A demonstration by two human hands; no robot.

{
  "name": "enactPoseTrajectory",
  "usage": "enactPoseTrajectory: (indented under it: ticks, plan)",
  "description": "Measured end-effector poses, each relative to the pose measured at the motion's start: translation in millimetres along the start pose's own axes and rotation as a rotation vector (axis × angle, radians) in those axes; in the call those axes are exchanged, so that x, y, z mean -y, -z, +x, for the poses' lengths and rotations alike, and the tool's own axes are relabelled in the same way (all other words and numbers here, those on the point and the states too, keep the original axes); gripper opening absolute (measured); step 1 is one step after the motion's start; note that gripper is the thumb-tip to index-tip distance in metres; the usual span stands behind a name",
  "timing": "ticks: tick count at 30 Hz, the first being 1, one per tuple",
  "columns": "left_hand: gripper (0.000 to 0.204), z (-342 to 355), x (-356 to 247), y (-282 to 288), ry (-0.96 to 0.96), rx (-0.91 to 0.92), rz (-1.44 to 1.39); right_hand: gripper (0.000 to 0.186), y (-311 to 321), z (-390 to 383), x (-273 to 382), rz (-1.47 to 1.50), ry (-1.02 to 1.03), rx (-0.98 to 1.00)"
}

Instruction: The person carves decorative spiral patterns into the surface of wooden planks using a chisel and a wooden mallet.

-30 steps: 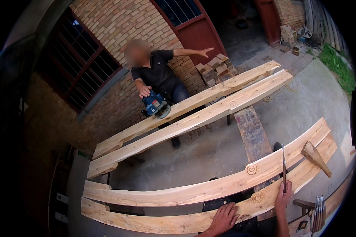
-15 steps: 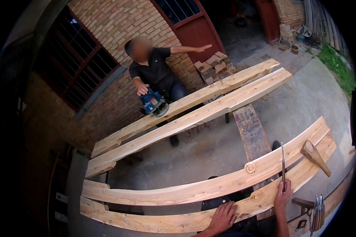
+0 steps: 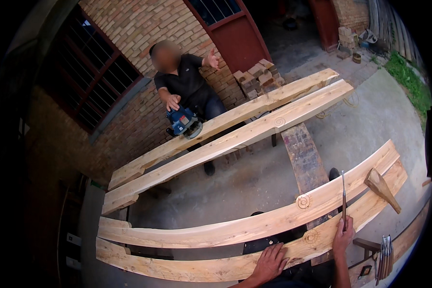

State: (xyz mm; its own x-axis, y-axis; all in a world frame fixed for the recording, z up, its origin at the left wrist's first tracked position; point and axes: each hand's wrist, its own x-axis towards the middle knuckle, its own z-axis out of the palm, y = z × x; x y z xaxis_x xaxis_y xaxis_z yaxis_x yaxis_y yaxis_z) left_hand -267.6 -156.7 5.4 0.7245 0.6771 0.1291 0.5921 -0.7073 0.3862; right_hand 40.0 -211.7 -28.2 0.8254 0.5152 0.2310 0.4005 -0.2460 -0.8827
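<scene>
My left hand point(image 3: 272, 261) lies flat on the nearest wooden beam point(image 3: 192, 270), fingers spread, left of its carved spiral point(image 3: 311, 236). Upright in my right hand point(image 3: 342, 236) is a chisel point(image 3: 343, 194), its dark handle wrapped by my fingers and its metal blade pointing up. That hand is at the same beam, right of the spiral. A second beam point(image 3: 216, 236) with a matching spiral point(image 3: 303, 201) lies just beyond. On the right ends of these beams rests a wooden mallet point(image 3: 382, 189).
Across from me a person point(image 3: 185, 79) rests one hand on a blue router point(image 3: 183, 122) standing on the far beam point(image 3: 254, 106); another beam point(image 3: 235, 140) lies nearer. A stained plank point(image 3: 305, 158) runs crosswise underneath. Several chisels point(image 3: 385, 259) stand at lower right. Bricks point(image 3: 259, 79) are stacked by the wall.
The person opposite has drawn the outstretched arm in, with that hand now raised and open. My hands and the chisel keep their places; the view has shifted slightly.
</scene>
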Motion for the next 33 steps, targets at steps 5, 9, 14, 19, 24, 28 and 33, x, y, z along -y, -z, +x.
enactPoseTrajectory:
  ticks: [5, 9, 14, 19, 24, 28, 33]
  plan:
    - [0.048, 0, 1, -2, 0.002, -0.004, -0.016, 0.012, -3, -1, -1, 0.008, 0.000, -0.020]
    - [0.048, 0, 1, -2, 0.001, -0.005, -0.018, 0.013, -1, -1, 1, -0.006, 0.012, -0.008]
    - [0.048, 0, 0, 0, -0.005, 0.001, 0.004, 0.013, 0, -1, 0, -0.020, 0.005, -0.004]
    - [0.049, 0, 1, -1, -0.006, 0.000, 0.008, 0.013, -2, 0, -1, -0.033, 0.018, -0.009]
    - [0.049, 0, 1, -1, -0.005, 0.007, 0.000, 0.012, -2, 0, -2, -0.024, 0.017, -0.004]
    - [0.049, 0, 0, -1, -0.006, 0.012, 0.003, 0.012, -2, -1, -8, -0.031, 0.030, -0.018]
    - [0.048, 0, 1, 0, -0.006, 0.015, -0.002, 0.013, -2, -1, -11, -0.042, 0.037, -0.023]
